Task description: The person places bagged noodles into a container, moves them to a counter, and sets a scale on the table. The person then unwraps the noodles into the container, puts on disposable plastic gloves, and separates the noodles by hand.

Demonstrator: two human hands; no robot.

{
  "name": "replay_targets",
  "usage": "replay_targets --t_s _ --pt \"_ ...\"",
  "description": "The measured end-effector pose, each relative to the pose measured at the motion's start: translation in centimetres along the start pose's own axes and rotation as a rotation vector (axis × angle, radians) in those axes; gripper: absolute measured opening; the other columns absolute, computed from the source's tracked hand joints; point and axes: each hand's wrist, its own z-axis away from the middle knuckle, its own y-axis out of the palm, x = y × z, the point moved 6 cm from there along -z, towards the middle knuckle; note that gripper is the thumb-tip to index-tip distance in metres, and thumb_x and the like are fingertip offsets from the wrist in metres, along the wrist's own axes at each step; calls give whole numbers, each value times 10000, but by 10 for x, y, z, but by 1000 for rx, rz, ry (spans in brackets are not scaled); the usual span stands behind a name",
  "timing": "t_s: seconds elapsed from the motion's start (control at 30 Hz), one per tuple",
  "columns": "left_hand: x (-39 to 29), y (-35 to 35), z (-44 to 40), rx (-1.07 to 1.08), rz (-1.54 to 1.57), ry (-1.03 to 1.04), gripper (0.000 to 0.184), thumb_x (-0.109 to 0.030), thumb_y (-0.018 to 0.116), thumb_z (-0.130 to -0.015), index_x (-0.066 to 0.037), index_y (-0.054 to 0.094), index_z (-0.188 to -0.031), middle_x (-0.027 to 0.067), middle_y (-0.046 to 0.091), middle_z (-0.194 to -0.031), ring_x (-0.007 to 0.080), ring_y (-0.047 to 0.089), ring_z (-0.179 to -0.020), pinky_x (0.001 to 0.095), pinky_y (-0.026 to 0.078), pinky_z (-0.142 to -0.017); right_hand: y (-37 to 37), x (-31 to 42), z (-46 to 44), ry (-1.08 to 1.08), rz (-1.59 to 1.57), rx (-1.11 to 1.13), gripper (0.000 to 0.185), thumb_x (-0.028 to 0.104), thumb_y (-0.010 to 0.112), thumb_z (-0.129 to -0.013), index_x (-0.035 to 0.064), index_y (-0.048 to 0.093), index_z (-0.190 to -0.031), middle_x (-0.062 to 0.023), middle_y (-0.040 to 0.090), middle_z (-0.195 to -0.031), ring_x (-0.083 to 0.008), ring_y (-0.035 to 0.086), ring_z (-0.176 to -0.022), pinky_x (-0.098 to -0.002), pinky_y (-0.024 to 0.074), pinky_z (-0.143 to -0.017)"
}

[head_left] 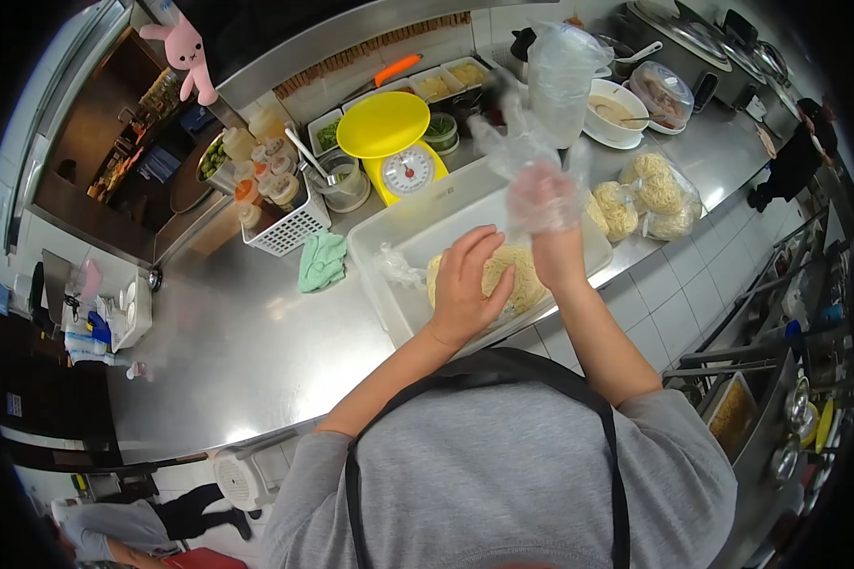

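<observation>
We look down at our 2 bare arms, reaching over a steel counter (218, 351) into and above a translucent plastic tub (370, 275). Our left hand (461, 292) is open, its fingers loosely spread and thumb apart, over the pale yellow noodles (517, 270) lying in the tub; we cannot tell whether it touches them. Our right hand (544, 197) is raised above the tub's right side, inside a clear plastic bag (503, 142) that wraps around it and flares up past the fingers. The hand is blurred, so we cannot tell whether it is open or closed.

In the tub's left end, beside the noodles, lies crumpled clear plastic (399, 266). On the counter just right of the tub sit clear bags of noodles (653, 185), bunched together. Beyond the tub stands a yellow scale (408, 171) with a round dial and a broad yellow pan. To its left are a container with utensils (345, 185) and a white basket (280, 232) of squeeze bottles, with a crumpled green cloth (323, 262) close by. Beyond the bagged noodles, a white bowl (613, 112) holds pale liquid and a spoon. At lower left, well apart from us, another person (128, 531) in a grey top leans forward.
</observation>
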Motion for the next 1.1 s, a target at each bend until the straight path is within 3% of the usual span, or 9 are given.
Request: replay_targets --t_s 0.07,0.2,0.3,0.37,0.5,0.57,0.67,0.77,1.1 --pt "-1 -7 -3 -84 55 -17 414 -26 631 -657 -36 523 -1056 138 538 -979 286 537 -820 343 447 -710 29 29 21 -826 1188 146 383 218 575 -817 74 504 -1164 -114 508 -1136 -239 446 -1087 -394 327 -937" --pt "1 5 -7 73 111 -5 372 -24 624 -653 -27 507 -1005 142 517 -901 310 517 -815 355 436 -707 37 23 28 -930 1418 233 333 186 583 -801 40 552 -1098 -128 517 -1126 -255 473 -1048 -391 332 -928" --pt "11 11 -7 63 137 -48 291 3 598 -653 -20 501 -926 141 516 -856 299 520 -783 354 432 -681 33 16 21 -765 1395 297 263 193 582 -813 38 595 -1026 -102 535 -1102 -253 495 -1015 -391 337 -915" --pt "17 14 -11 61 178 -102 242 15 585 -651 -16 497 -875 138 516 -820 293 521 -759 353 431 -663 20 3 7 -243 787 250 278 245 530 -867 44 576 -1053 -46 523 -1124 -216 488 -957 -345 378 -844" --pt "9 12 -15 190 138 -18 139 40 553 -669 -19 493 -781 107 505 -729 256 517 -678 323 425 -615 9 3 -8 -64 250 228 414 386 441 -896 85 494 -1176 -60 512 -1150 -218 469 -1069 -371 294 -955" --pt "7 17 -10 270 151 -3 125 55 542 -679 -21 502 -770 92 508 -725 230 516 -658 297 424 -609 12 4 -10 -81 99 213 705 624 331 -830 91 341 -1291 -85 381 -1299 -214 357 -1182 -349 275 -975" --pt "-2 27 -8 242 169 -4 130 -51 587 -693 -31 496 -785 108 495 -698 273 510 -656 351 424 -582 8 -5 -18 55 85 199 859 745 295 -743 135 258 -1347 -73 239 -1393 -221 203 -1286 -429 160 -1026" --pt "7 25 -12 207 115 -342 154 -150 586 -756 -37 491 -798 112 505 -708 285 519 -654 359 425 -568 4 -14 -31 -46 309 261 941 812 270 -676 191 194 -1378 -43 197 -1413 -242 150 -1304 -514 92 -1013" --pt "16 35 -2 314 -140 -145 125 -143 512 -817 -36 479 -762 140 539 -717 327 541 -650 398 430 -554 -10 -32 -41 332 108 58 922 745 359 -722 205 35 -1396 -26 247 -1387 -272 268 -1235 -519 236 -964"
